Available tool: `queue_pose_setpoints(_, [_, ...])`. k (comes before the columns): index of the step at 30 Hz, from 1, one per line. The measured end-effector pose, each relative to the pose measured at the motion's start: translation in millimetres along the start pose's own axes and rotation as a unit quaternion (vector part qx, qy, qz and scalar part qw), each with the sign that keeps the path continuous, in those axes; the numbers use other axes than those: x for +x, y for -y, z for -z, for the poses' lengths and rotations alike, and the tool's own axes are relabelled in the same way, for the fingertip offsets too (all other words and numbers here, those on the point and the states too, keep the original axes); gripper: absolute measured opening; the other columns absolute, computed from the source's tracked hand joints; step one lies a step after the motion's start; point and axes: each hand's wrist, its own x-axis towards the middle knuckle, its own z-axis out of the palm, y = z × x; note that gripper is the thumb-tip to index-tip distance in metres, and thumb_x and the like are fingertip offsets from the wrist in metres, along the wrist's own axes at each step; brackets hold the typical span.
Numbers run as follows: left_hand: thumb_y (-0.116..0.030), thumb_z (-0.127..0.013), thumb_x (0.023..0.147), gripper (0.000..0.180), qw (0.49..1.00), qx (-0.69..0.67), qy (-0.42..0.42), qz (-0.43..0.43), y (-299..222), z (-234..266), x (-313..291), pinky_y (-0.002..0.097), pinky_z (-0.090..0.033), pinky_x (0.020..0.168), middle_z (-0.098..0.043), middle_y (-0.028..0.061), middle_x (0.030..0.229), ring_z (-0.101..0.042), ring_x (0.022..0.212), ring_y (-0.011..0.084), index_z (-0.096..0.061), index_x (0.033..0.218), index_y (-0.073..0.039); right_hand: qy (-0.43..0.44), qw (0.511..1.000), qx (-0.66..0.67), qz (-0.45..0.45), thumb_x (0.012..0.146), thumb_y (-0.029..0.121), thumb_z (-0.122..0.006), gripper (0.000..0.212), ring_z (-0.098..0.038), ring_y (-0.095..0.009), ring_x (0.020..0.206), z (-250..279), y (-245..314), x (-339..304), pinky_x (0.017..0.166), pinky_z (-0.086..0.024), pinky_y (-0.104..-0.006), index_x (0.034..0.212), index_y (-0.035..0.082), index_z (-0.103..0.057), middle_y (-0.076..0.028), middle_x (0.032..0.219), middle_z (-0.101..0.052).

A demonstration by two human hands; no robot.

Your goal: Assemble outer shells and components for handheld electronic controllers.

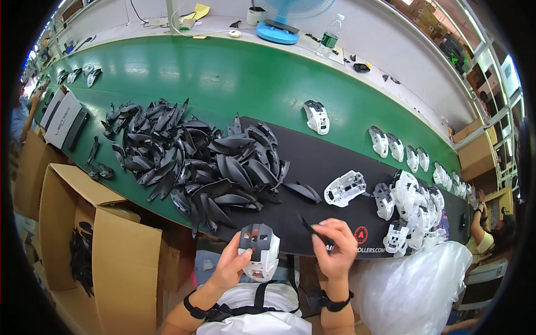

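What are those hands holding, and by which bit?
The left hand holds a white-and-black shell by its left side; the right hand pinches a thin black piece by its near end.

A: OK, what are we seeing on this person? We've got a white top (254, 326), a bit wrinkly.

B: Yep, and we spot black straps (261, 295) over it, one lengthwise and one across.

A: Wrists too, we count a black left wristband (195, 309) and a black right wristband (337, 305).

B: We'd add the chunky dark block (316, 300) by the inner side of the right one. Left hand (228, 267) and right hand (338, 248) are both bare.
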Motion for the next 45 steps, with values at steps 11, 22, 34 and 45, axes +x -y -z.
queue_pose_setpoints(11, [-0.026,-0.032,0.098,0.030,0.993,0.052,-0.105,0.019,10.0,-29.3,6.9,0.0232,-0.040,0.079,-0.055,0.0055,0.096,-0.051,0.089,0.0102,-0.049,0.105,-0.002,0.012,0.904,0.361,-0.229,0.093,-0.001,-0.047,0.015,-0.059,-0.013,0.084,-30.3,41.1,-32.0,0.077,-0.048,-0.0244,0.105,-0.006,-0.056,-0.010,0.086,-0.064])
queue_pose_setpoints(22, [-0.020,-0.037,0.096,0.023,0.915,0.374,-0.060,-0.139,-1.4,-39.1,-2.2,0.0288,-0.042,0.061,-0.055,0.0099,0.076,-0.051,0.065,0.0158,-0.045,0.101,0.001,0.031,0.941,0.259,-0.214,0.100,0.021,-0.028,0.034,-0.052,-0.008,0.067,-55.3,41.2,-39.6,0.063,-0.043,-0.0229,0.096,-0.003,-0.052,-0.008,0.080,-0.059])
queue_pose_setpoints(34, [-0.020,-0.052,0.087,0.029,0.825,0.507,0.019,-0.249,3.0,-41.6,-8.3,0.0353,-0.050,0.048,-0.058,0.0169,0.068,-0.060,0.051,0.0298,-0.046,0.089,0.008,0.089,0.721,0.518,-0.451,0.095,0.028,-0.036,0.040,-0.042,-0.012,0.061,-49.4,29.7,-45.7,0.058,-0.035,-0.0275,0.066,0.003,-0.046,-0.004,0.060,-0.046])
queue_pose_setpoints(45, [-0.019,-0.046,0.093,0.023,0.912,0.353,-0.094,-0.187,21.9,-46.8,2.2,0.0251,-0.039,0.050,-0.055,0.0076,0.067,-0.049,0.054,0.0093,-0.050,0.093,0.003,-0.066,0.648,0.540,-0.533,0.092,0.034,-0.042,0.036,-0.046,-0.010,0.057,-57.4,41.4,-40.7,0.052,-0.037,-0.0247,0.064,0.011,-0.042,0.000,0.058,-0.045])
